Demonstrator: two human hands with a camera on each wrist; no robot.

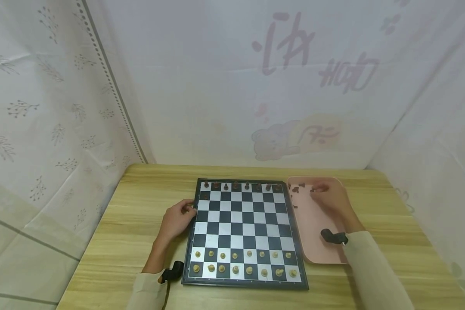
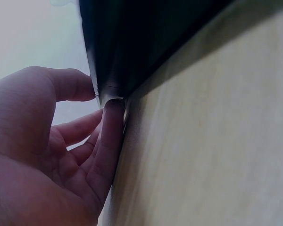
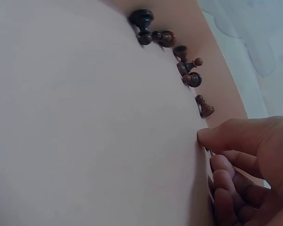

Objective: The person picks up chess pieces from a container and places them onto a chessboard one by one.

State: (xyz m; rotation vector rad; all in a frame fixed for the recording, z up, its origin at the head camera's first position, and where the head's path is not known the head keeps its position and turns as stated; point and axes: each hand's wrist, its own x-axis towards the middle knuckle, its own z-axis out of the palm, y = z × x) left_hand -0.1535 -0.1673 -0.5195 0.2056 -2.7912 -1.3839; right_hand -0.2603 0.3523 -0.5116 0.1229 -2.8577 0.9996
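A black-and-white chessboard [image 1: 236,217] lies on the table. My left hand [image 1: 178,217] is at its left edge. In the left wrist view, the thumb [image 2: 78,84] and a fingertip pinch the board's dark rim [image 2: 132,42]. My right hand [image 1: 331,198] is over the pink tray [image 1: 314,241], thumb and fingers pinching a small dark chess piece [image 1: 313,190] mostly hidden by them. Several dark brown pawns [image 3: 193,79] lie along the tray's wall. Dark pieces [image 1: 236,185] fill the board's far row, with one dark pawn [image 1: 204,196] in front at the left.
Two rows of cream pieces [image 1: 235,269] stand on the board's near side. The tray sits close against the board's right side on the wooden table [image 1: 147,185]. Printed cloth [image 1: 217,86] hangs behind and at both sides.
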